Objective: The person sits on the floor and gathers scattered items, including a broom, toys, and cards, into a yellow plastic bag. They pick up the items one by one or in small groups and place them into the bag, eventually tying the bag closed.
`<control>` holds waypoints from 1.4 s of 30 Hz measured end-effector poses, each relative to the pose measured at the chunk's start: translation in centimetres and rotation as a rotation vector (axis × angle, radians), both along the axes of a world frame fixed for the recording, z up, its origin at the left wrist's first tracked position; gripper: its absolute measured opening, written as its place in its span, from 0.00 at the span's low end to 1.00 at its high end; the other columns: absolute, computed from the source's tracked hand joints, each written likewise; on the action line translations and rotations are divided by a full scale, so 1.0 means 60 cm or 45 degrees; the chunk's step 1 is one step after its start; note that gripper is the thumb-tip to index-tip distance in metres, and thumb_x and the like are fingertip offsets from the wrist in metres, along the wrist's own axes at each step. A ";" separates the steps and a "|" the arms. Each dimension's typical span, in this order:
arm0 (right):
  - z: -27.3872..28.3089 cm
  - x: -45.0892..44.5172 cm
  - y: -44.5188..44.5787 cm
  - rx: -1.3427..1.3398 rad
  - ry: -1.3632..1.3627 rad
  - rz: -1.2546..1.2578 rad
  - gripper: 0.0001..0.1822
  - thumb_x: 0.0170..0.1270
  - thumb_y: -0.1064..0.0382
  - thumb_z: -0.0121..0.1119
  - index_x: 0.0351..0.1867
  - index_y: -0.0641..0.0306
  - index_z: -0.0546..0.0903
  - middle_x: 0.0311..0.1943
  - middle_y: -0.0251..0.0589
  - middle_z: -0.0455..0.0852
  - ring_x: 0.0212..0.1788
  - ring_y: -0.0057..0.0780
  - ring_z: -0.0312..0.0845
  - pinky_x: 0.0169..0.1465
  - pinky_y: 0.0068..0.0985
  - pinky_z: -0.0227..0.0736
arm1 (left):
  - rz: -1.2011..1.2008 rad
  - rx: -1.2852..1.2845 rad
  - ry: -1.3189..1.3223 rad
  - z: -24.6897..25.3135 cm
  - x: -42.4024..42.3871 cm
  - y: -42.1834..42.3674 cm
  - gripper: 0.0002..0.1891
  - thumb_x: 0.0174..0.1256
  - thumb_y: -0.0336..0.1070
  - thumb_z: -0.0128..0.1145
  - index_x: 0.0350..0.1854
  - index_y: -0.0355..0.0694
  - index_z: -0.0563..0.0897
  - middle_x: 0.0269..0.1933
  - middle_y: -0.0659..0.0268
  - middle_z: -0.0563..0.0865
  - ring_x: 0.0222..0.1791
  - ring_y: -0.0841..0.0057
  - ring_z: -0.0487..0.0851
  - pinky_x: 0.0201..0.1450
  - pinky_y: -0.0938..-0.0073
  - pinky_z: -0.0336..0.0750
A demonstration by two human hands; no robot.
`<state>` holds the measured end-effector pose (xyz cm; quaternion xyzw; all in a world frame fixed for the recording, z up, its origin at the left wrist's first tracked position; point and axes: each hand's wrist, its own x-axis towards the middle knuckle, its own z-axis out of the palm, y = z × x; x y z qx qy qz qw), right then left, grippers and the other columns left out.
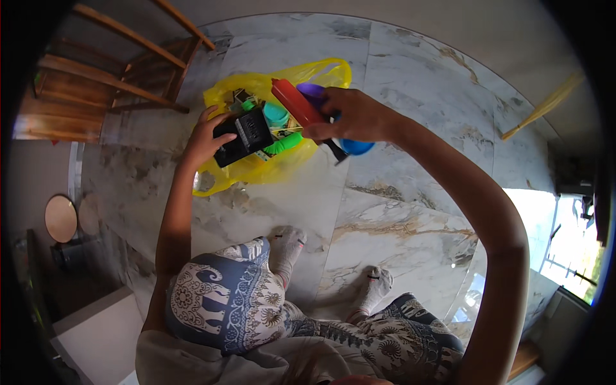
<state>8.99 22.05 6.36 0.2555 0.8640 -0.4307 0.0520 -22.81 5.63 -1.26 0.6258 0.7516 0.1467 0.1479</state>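
Note:
On the marble-patterned tile floor lies a yellow plastic bag (301, 161), its mouth spread around several small things. My left hand (204, 139) grips a black bottle (252, 132) with a green cap; it bears writing and is tilted over the bag. In my right hand (353, 115) is a red bottle or tube (296, 101), with a dark part sticking out below the fingers. A purple cup (310, 91) and a blue round object (357, 147) are also at this hand, partly hidden by it. Between the hands a teal container (275, 114) and a bright green ribbed object (285, 143) show in the bag.
Wooden furniture with slender legs (144, 91) stands at the upper left. A straw-coloured broom-like bundle (544, 108) leans at the right wall. My socked feet (288, 245) rest on the floor below the bag. A pale box-like block (96, 332) stands at the lower left.

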 end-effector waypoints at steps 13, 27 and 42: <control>-0.210 -0.164 -0.072 0.760 0.306 0.020 0.30 0.53 0.46 0.65 0.53 0.59 0.74 0.67 0.47 0.59 0.64 0.49 0.64 0.59 0.45 0.68 | 0.075 0.517 0.095 -0.053 -0.017 -0.048 0.41 0.54 0.55 0.66 0.67 0.40 0.64 0.67 0.49 0.64 0.69 0.53 0.61 0.68 0.54 0.56; -0.160 -0.113 -0.057 0.866 0.639 -0.645 0.34 0.42 0.50 0.75 0.52 0.56 0.73 0.64 0.45 0.59 0.67 0.49 0.53 0.63 0.47 0.56 | 0.805 -0.106 -0.746 -0.151 -0.107 -0.183 0.19 0.67 0.49 0.54 0.42 0.35 0.82 0.26 0.71 0.80 0.27 0.84 0.74 0.36 0.81 0.70; -0.107 0.079 0.072 -0.352 0.799 -1.439 0.14 0.68 0.50 0.52 0.36 0.57 0.80 0.33 0.31 0.88 0.30 0.16 0.77 0.31 0.19 0.65 | 0.754 0.838 -1.348 0.184 -0.020 0.041 0.18 0.64 0.45 0.58 0.46 0.34 0.79 0.44 0.62 0.82 0.45 0.77 0.80 0.49 0.75 0.74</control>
